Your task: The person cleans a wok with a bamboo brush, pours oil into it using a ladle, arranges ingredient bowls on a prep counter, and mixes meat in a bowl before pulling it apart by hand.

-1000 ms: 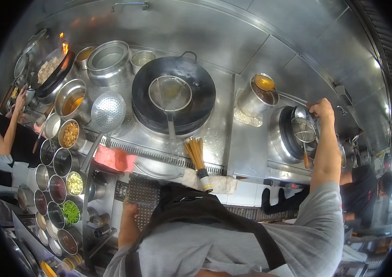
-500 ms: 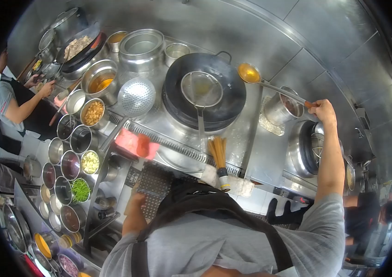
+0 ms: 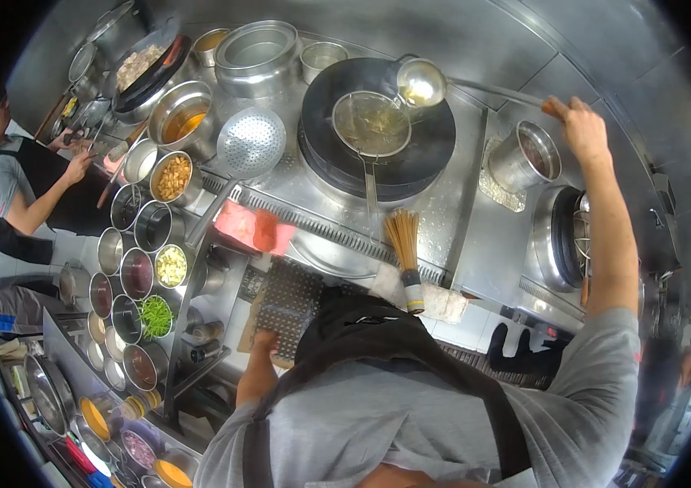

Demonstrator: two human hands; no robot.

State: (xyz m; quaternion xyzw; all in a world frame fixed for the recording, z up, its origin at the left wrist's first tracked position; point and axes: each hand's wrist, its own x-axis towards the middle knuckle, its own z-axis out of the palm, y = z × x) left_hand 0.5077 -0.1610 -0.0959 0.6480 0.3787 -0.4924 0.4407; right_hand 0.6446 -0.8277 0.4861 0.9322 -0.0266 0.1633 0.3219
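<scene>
My right hand (image 3: 581,128) is closed round the wooden end of a long ladle (image 3: 422,84). The ladle's bowl is tipped over the right side of a fine-mesh strainer (image 3: 371,124), and yellowish liquid runs from it into the mesh. The strainer rests in a black wok (image 3: 431,146) on the stove, its handle pointing toward me. My left hand (image 3: 263,342) hangs low at my side, near a dark perforated mat (image 3: 289,305); its fingers do not show clearly.
A perforated skimmer (image 3: 251,144) lies left of the wok, beside a pot of amber liquid (image 3: 183,125). A bamboo brush (image 3: 405,252) stands at the stove's front edge. A steel pot (image 3: 527,154) is on the right. Several ingredient tins (image 3: 171,266) and another person (image 3: 32,191) are at left.
My right hand has moved the ladle left over the wok and tipped it; its yellow liquid now pours into the strainer. The whole view has shifted slightly.
</scene>
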